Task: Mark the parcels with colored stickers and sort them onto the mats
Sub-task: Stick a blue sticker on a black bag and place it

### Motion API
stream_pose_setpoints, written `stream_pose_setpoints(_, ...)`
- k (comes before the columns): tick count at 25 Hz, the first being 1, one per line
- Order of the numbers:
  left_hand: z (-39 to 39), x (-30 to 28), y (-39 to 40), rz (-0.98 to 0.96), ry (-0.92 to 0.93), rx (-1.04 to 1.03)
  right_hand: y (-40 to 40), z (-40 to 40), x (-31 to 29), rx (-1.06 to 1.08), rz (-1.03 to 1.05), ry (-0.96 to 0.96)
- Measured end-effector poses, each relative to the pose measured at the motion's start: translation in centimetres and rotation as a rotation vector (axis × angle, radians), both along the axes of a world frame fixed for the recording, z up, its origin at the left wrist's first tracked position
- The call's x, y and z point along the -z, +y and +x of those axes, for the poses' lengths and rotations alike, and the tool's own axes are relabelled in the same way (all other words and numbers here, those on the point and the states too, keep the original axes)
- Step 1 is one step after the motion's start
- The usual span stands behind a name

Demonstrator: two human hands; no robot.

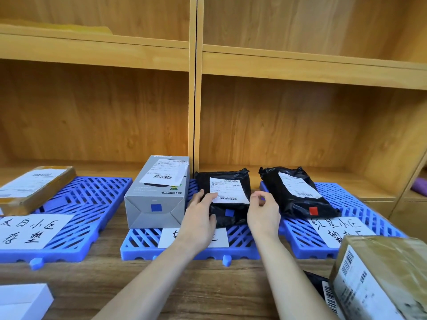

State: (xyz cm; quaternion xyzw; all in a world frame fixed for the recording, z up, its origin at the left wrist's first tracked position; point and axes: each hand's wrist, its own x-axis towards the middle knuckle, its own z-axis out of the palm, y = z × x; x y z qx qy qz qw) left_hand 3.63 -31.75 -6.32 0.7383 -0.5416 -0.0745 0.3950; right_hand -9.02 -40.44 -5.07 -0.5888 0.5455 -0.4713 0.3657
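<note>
1. A grey box [157, 192], blue-stickered, stands on the middle mat [184, 250].
2. The left hand [198, 218] presses spread fingers on the blue-tagged black parcel [227, 199], seating it there.
3. The right hand [263, 211] hovers loosely curled, holding nothing.
4. A red-tagged parcel [298, 192] lies on the right mat [360, 204].

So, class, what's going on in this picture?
A person is sorting parcels onto blue mats. The left hand rests on a black bag with a blue sticker on the middle mat, beside a grey box also marked blue. The right hand hovers by the bag's edge, holding nothing. Another black bag with a red sticker lies on the right mat.
</note>
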Motion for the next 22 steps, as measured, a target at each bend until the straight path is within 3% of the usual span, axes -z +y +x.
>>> stream_pose_setpoints(4,-0.5,-0.3,0.6,-0.012,-0.019,0.022,0.6,0.0,-0.4,0.028,-0.036,-0.01)
stream_pose_setpoints(12,-2.0,-2.8,3.3,-0.006,-0.275,0.05,3.9,-0.6,-1.8,-0.084,-0.348,0.382)
stream_pose_setpoints(22,-4.4,-8.5,9.9,0.123,-0.454,0.006,9.2,-4.6,-7.6,-0.182,-0.44,0.562)
